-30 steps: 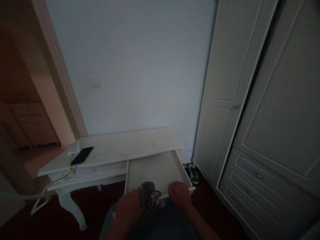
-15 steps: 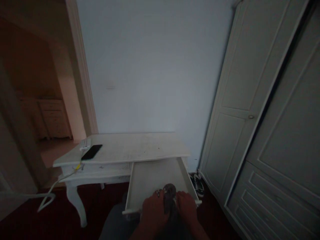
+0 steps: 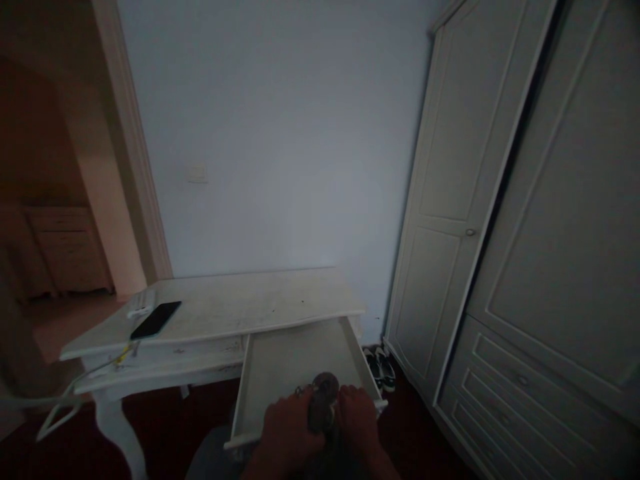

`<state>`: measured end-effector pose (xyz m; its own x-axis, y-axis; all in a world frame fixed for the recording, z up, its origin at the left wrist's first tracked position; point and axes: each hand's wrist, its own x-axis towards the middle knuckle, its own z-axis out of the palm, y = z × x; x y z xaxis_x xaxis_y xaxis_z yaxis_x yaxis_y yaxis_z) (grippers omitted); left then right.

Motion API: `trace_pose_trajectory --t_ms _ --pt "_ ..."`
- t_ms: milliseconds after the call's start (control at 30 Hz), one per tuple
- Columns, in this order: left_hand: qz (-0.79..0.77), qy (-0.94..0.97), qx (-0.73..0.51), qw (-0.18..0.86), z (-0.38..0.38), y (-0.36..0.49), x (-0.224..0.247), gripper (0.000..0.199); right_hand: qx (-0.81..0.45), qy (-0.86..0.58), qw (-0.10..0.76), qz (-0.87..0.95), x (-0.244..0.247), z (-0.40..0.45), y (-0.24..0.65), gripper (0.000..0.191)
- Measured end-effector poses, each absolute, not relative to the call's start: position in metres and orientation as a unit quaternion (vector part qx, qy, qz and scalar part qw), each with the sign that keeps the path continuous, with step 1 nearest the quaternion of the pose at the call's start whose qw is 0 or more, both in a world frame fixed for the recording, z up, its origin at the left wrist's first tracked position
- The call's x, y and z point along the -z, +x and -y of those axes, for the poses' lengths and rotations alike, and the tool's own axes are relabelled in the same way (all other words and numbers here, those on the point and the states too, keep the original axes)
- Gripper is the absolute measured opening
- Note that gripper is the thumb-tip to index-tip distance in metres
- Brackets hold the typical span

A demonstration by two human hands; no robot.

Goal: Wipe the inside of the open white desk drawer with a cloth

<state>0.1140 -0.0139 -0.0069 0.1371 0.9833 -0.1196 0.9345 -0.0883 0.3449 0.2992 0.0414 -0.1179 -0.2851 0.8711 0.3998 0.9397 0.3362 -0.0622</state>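
Note:
Over the pulled-out drawer (image 3: 300, 357), both of my hands are close together at its front. My left hand (image 3: 286, 421) is closed, its fingers against a dark grey-brown object with a rounded end (image 3: 324, 393); I cannot make out its kind. My right hand (image 3: 358, 417) is closed too and grips the other side of it. A small shiny bit (image 3: 299, 390) shows at the left fingers. The lower part of the object is hidden by my hands and in shadow.
The drawer belongs to a worn white table (image 3: 240, 300) against the wall. On its left lie a black phone (image 3: 156, 320), a white item (image 3: 141, 305) and a pale cable (image 3: 95, 370) hanging off the edge. Shoes (image 3: 381, 368) stand by the wardrobe (image 3: 435, 247).
The view has turned slightly to the right, so the table and wardrobe sit further left. My hands stay on the dark object over the drawer.

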Motion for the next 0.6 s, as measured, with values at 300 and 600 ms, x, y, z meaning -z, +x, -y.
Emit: trace_pose_trajectory --t_ms 300,600 --pt "-0.730 0.666 -0.022 0.150 0.026 0.015 -0.008 0.068 0.157 -0.537 0.283 0.779 0.121 -0.040 0.295 0.035" --pt "-0.780 0.574 -0.155 0.193 0.026 -0.042 0.054 0.081 0.173 -0.523 0.325 0.768 0.127 -0.041 0.295 0.034"
